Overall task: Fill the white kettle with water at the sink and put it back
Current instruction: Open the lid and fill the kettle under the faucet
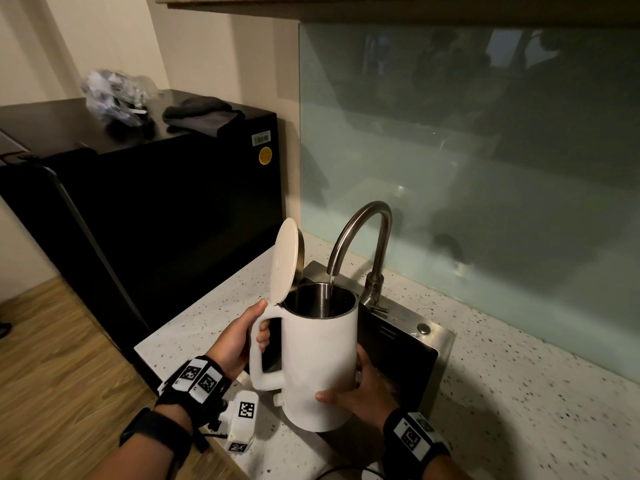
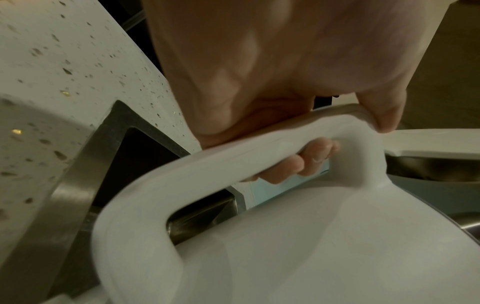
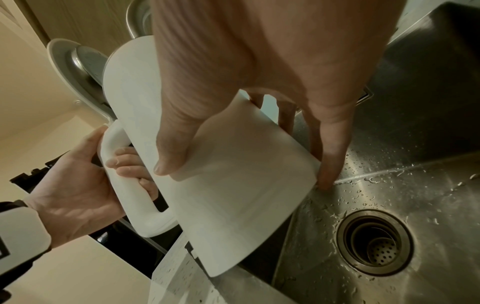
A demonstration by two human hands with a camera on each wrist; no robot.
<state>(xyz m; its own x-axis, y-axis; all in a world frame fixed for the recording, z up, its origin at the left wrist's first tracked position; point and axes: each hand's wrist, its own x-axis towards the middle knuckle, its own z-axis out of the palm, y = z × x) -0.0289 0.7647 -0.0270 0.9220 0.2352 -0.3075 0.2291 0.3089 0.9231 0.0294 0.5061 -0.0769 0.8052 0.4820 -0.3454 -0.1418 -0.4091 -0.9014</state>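
— White kettle (image 1: 320, 362) is up over the sink (image 1: 408, 344), near the desk's (image 1: 519, 393) left end. I have my left hand (image 1: 235, 341) wrapped round its handle (image 1: 261, 355), fingers curled through the loop, thumb up by the hinge.

— And your other hand?

— My right hand (image 1: 360, 393) cups the lower body of the kettle from the sink side, thumb across the front, fingers spread along the far wall. From the right wrist view I see one fingertip (image 3: 326, 183) down by the bottom edge, above the wet steel basin (image 3: 389, 195).

— Lid?

— Lid (image 1: 285, 261) stands open, tipped up on the handle side. A thin stream of water (image 1: 330, 287) falls from the curved steel tap (image 1: 363, 237) into the steel-lined mouth.

— Is the kettle upright?

— Slightly tilted, I think. How full it is I cannot tell; the inside is dark.

— Anything else nearby?

— A black fridge (image 1: 156, 220) stands left of the desk, with a dark folded cloth (image 1: 202, 114) and a crumpled plastic bag (image 1: 116, 95) on top. A drain strainer (image 3: 375, 242) shows in the basin.
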